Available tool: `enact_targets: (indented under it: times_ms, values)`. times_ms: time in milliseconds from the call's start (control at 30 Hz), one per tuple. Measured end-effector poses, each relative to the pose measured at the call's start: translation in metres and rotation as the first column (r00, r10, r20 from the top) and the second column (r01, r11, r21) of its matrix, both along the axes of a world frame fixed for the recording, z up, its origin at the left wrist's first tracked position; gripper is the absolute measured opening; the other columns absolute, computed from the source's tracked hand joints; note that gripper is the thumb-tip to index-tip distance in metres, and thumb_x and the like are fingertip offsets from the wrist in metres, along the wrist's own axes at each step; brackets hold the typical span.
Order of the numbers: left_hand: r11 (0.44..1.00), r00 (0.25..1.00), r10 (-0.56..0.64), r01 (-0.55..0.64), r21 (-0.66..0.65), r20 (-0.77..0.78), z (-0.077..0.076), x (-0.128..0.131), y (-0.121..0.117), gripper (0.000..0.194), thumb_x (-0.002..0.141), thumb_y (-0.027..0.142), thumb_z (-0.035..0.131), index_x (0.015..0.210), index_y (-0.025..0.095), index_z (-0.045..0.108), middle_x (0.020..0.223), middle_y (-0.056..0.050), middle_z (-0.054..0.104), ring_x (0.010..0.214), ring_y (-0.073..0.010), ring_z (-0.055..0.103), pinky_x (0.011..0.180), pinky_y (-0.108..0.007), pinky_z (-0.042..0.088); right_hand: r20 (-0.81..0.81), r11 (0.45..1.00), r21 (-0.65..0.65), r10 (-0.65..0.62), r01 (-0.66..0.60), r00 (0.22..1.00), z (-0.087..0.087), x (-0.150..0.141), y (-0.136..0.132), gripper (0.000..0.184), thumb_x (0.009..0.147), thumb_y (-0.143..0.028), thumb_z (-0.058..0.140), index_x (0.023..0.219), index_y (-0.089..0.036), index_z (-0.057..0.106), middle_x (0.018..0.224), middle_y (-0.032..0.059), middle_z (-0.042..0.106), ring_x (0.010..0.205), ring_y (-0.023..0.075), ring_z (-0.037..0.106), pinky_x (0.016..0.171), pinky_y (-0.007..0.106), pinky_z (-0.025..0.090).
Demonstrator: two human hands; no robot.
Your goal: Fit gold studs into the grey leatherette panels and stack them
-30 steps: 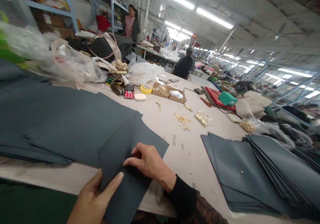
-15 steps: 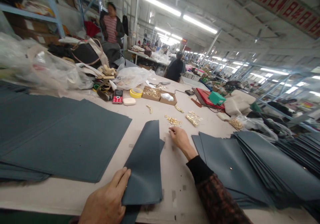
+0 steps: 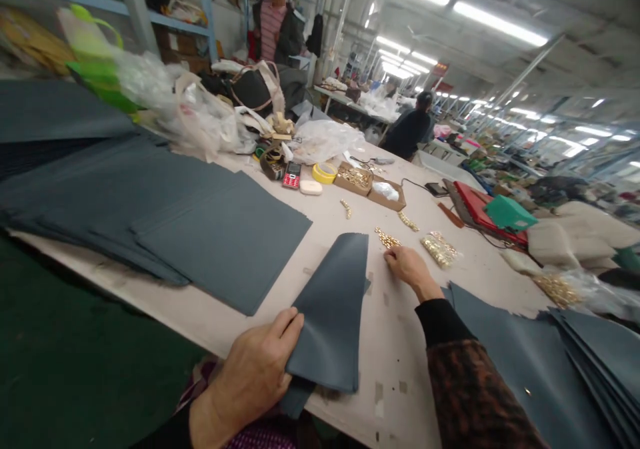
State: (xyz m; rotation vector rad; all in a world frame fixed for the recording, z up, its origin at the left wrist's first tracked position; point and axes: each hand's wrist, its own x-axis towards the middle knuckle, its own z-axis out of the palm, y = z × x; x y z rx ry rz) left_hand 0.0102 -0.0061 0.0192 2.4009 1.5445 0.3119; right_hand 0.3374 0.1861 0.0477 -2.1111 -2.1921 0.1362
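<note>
My left hand [image 3: 260,362] grips the near left edge of a folded dark blue-grey sheet [image 3: 334,315], fingers on top and thumb hidden beneath. The sheet's folded part stands a little off the table. Close to a small pile of gold metal pieces [image 3: 387,237], my right hand [image 3: 407,267] has its fingertips pinched together at the pile's near edge. Whether a piece is between those fingertips is too small to make out. A flat stack of similar sheets [image 3: 235,235] lies to the left, and more sheets [image 3: 505,342], one with a gold piece on it, lie right.
Beyond the pile are a clear bag of gold pieces [image 3: 440,249], two cardboard trays [image 3: 387,202], yellow tape [image 3: 324,173] and a red phone [image 3: 291,175]. A green box [image 3: 510,213] sits at right. Two people are farther back. The table edge [image 3: 125,302] runs along the left front.
The view has swung left, so the table things sit farther right. My right hand has come nearer to the gold pile, its fingertips now at it. My left hand keeps its grip on the sheet.
</note>
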Motion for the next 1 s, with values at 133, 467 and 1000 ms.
enact_targets:
  times_ms: [133,467,1000]
  values:
    - [0.998,0.999,-0.019,0.022,-0.052,0.049,0.005,-0.001,0.001,0.076,0.059,0.006,0.043,0.135,0.011,0.049,0.132,-0.014,0.056,0.108,-0.0261,0.063,0.092,-0.039,0.054,-0.155,0.991,0.124,-0.028,0.047,0.988,0.012,-0.016,-0.022,0.028,0.09,-0.031,0.051,0.097,-0.014,0.071,0.089,0.0112,0.072,0.082,0.0224,0.065,0.074,0.031,0.046]
    - [0.992,0.994,-0.101,0.097,0.082,0.043,-0.005,-0.004,0.001,0.049,0.068,0.008,0.045,0.115,0.014,0.057,0.101,-0.009,0.062,0.083,-0.0262,0.064,0.071,-0.041,0.056,-0.593,0.854,-0.023,0.407,-0.52,0.695,0.006,-0.154,-0.124,0.014,0.087,-0.013,0.057,0.082,-0.019,0.069,0.082,0.0009,0.07,0.075,0.0141,0.063,0.07,0.024,0.045]
    - [0.973,0.984,-0.127,0.099,0.206,0.128,-0.019,-0.006,0.0,0.039,0.07,0.011,0.049,0.107,0.016,0.057,0.092,-0.004,0.061,0.074,-0.023,0.06,0.063,-0.038,0.05,-0.473,0.835,-0.206,0.371,-0.51,0.799,0.007,-0.173,-0.11,0.014,0.082,-0.011,0.061,0.076,-0.019,0.071,0.078,0.0005,0.072,0.072,0.0147,0.064,0.066,0.024,0.042]
